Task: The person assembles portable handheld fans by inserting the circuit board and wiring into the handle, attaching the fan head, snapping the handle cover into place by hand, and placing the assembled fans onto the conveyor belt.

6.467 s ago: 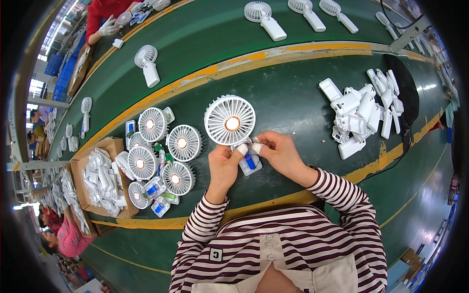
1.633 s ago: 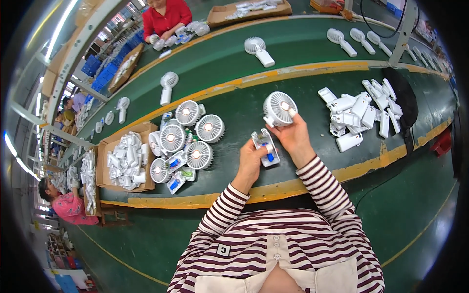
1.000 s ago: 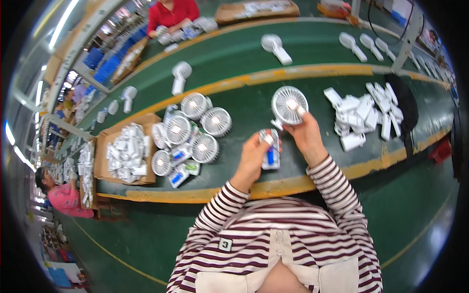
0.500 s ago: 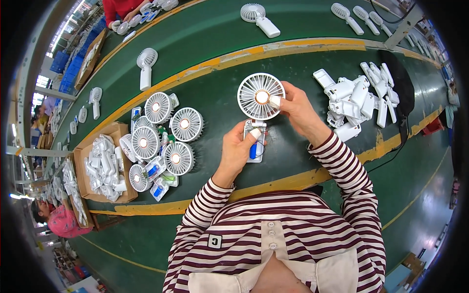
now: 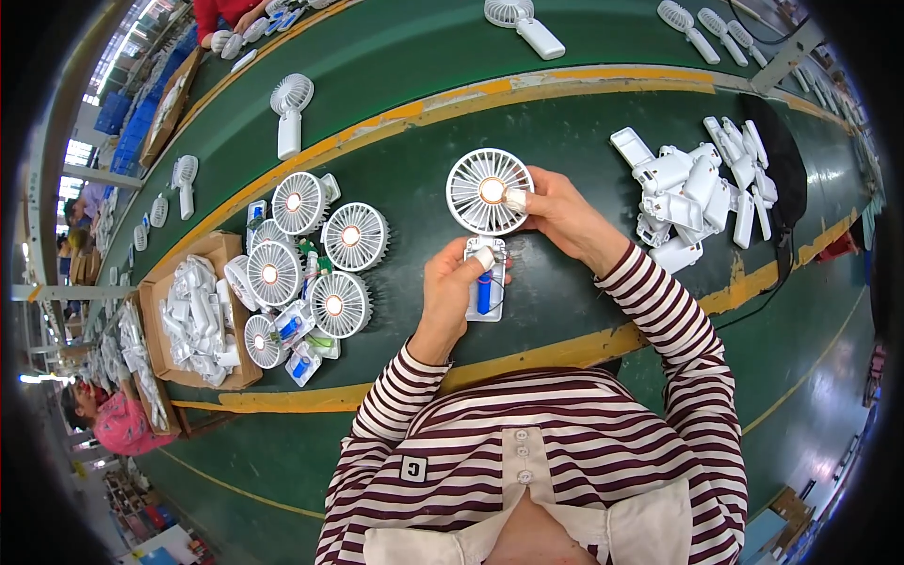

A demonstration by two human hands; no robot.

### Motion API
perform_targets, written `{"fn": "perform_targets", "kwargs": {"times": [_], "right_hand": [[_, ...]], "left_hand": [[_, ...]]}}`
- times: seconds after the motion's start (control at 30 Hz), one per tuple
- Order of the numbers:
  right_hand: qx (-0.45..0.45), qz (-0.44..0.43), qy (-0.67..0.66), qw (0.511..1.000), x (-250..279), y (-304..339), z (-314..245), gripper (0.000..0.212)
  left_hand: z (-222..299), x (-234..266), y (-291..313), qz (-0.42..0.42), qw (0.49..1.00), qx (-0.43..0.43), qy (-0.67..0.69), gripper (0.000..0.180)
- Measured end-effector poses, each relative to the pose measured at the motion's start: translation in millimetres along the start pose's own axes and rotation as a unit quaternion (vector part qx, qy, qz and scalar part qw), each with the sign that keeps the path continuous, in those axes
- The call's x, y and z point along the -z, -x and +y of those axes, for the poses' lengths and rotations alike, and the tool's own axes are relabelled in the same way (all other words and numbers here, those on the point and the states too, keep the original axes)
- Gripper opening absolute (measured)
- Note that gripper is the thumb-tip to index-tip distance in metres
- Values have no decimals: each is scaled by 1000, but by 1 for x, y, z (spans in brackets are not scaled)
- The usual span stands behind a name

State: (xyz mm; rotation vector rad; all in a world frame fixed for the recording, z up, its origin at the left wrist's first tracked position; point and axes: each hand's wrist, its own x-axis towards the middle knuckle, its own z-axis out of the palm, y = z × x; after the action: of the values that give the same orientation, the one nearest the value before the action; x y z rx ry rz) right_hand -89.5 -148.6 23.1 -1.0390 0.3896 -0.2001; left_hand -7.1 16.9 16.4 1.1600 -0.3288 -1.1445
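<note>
In front of me, above the green work table, is a white handheld fan (image 5: 467, 179) with a round grille and a copper-coloured ring at its centre. My right hand (image 5: 556, 209) grips the right side of the fan head, its wrapped thumb on the grille. My left hand (image 5: 450, 287) is closed round the fan's handle just below the head, thumb on top. That handle is uncovered and shows a blue battery (image 5: 484, 294) inside. Loose white handle covers (image 5: 692, 188) lie heaped to the right of my hands.
To the left stand several fans with open handles (image 5: 336, 304), beside a cardboard box (image 5: 247, 372) of white parts. Finished-looking fans (image 5: 290, 118) lie on the green conveyor belt (image 5: 395, 66) beyond the yellow-taped edge. A black cable (image 5: 780, 259) hangs at the right. Other people sit farther along.
The fan in my hands has shifted slightly left and down, its handle now more upright. On the belt, fans have moved a little to the right and away.
</note>
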Motion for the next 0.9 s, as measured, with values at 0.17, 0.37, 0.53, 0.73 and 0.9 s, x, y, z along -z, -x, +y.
{"fn": "perform_targets", "kwargs": {"times": [0.17, 0.37, 0.53, 0.73, 0.9], "right_hand": [[-19, 6, 18, 1000, 0, -5, 5, 37], [-40, 17, 35, 998, -1, -10, 4, 39], [-63, 15, 49, 997, -5, -14, 1, 40], [347, 173, 466, 795, -17, 7, 20, 35], [389, 68, 552, 735, -29, 23, 35, 19]], "left_hand": [[-5, -1, 1, 32, 999, 11, 14, 21], [-6, 5, -3, 9, 998, 49, 24, 22], [0, 8, -6, -5, 998, 60, 19, 23], [-2, 16, -15, 15, 988, 110, 108, 24], [2, 14, -15, 75, 985, 102, 119, 22]]}}
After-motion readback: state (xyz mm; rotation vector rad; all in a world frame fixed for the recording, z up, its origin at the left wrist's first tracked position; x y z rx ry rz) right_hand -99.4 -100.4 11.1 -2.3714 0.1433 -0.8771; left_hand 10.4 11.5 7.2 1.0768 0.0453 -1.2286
